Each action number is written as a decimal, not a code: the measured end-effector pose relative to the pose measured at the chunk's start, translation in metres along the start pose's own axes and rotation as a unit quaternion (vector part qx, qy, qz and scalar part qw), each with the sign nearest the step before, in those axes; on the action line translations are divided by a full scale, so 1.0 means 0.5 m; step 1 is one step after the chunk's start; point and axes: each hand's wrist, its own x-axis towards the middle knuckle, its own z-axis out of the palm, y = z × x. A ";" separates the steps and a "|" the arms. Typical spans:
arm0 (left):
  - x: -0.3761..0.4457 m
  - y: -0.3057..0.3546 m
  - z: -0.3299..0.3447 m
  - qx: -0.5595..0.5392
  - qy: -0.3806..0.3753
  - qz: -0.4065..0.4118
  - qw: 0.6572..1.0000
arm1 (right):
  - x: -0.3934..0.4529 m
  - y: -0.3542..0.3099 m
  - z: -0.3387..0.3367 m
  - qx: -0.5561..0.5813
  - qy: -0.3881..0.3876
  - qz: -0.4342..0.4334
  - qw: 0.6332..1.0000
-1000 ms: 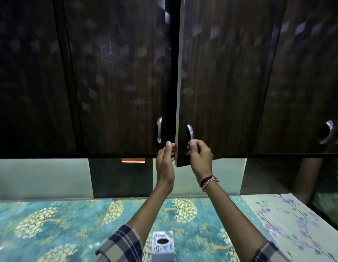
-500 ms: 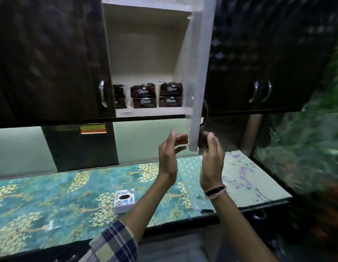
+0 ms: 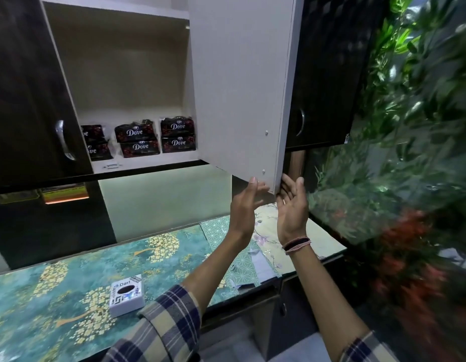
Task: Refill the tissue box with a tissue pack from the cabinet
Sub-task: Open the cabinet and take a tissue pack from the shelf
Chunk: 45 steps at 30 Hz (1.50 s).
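The cabinet door (image 3: 239, 82) stands swung wide, its pale inner face turned toward the camera, and both hands are raised to its lower free corner. The left hand (image 3: 243, 205) is flat and open, fingers straight, its fingertips touching the door's bottom edge from the inner side; its grip holds nothing. The right hand (image 3: 291, 205) is likewise spread open with the palm showing, just at the door's outer edge, thumb and fingers loose and closed on nothing; a banded bracelet (image 3: 296, 244) circles that wrist. Inside the cabinet, on the lower shelf (image 3: 148, 163), dark tissue packs (image 3: 158, 137) marked "Dove" sit in three stacks of two, side by side, the leftmost partly hidden behind the closed dark door (image 3: 30, 100). The tissue box (image 3: 126, 295), white with an oval opening on top, stands on the teal flowered counter (image 3: 44, 296) below, well apart from both hands, near a plaid sleeve (image 3: 169, 320).
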 end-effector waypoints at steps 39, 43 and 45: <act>0.181 0.232 -0.797 0.071 0.209 0.020 0.975 | 0.049 0.543 0.807 -0.220 -0.363 0.120 0.897; 0.151 0.238 -0.795 0.067 0.229 0.031 0.971 | -0.011 0.508 0.781 -0.219 -0.338 0.051 0.914; 0.097 0.238 -0.785 0.058 0.227 0.046 0.971 | -0.052 0.487 0.748 -0.199 -0.357 0.036 0.912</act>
